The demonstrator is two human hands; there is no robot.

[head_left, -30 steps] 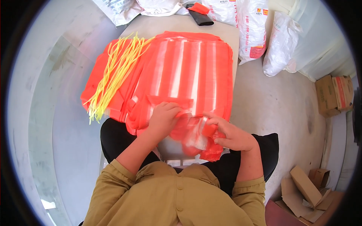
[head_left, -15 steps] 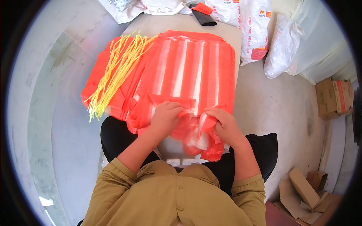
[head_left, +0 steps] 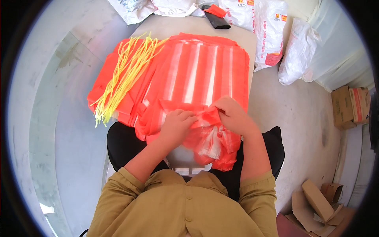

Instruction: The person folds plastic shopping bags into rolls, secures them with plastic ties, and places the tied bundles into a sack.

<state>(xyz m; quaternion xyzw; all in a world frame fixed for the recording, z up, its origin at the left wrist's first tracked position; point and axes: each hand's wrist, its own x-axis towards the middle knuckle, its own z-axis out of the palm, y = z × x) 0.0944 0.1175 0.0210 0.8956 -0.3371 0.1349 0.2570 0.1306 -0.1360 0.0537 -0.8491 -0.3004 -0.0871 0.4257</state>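
A thin red plastic bag or sheet with whitish stripes (head_left: pixel 209 146) is gathered between my hands at the near edge of a stack. My left hand (head_left: pixel 177 124) has its fingers bent over the red film, and their tips are partly hidden. Just to its right, my right hand (head_left: pixel 233 116) pinches a raised fold of the same piece. Crumpled film hangs below both hands toward my lap. Under and beyond them lies the flat stack of red-and-white striped bags (head_left: pixel 189 75). A bundle of yellow strips (head_left: pixel 126 81) rests on the red pile at left.
The stack lies on a pale table (head_left: pixel 241 35). White printed sacks (head_left: pixel 270 37) stand beyond it, with a black roll-shaped thing (head_left: pixel 217 20) near the far edge. Cardboard boxes (head_left: pixel 343 104) are at right, and opened cardboard (head_left: pixel 314 203) lies at lower right.
My right hand has moved away from my body, lifting a fold of the red film. My left hand has shifted slightly nearer to me. The view has shifted a little.
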